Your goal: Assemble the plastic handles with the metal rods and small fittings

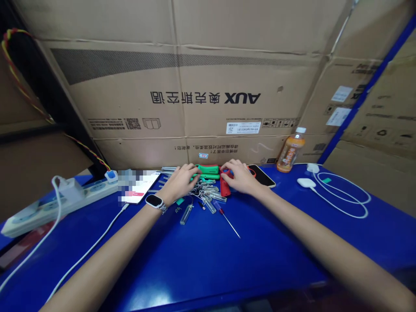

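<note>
A heap of small tools lies at the far middle of the blue table (208, 260): green-handled screwdrivers (208, 170), a red-handled tool (225, 185) and several clear-handled bits (212, 196). My left hand (180, 181), with a smartwatch (155, 201) on its wrist, rests on the pile's left side, fingers curled over the green handles. My right hand (238, 175) lies on the pile's right side, fingers bent over the red handle. A thin red-tipped screwdriver (229, 222) lies alone, nearer to me.
A phone (138, 186) on a white cable lies left of the pile; a dark phone (264, 175) lies right. A power strip (55, 200) sits far left. An orange drink bottle (290, 151) and white charger cable (341, 190) are right. Cardboard boxes (201, 95) wall the back.
</note>
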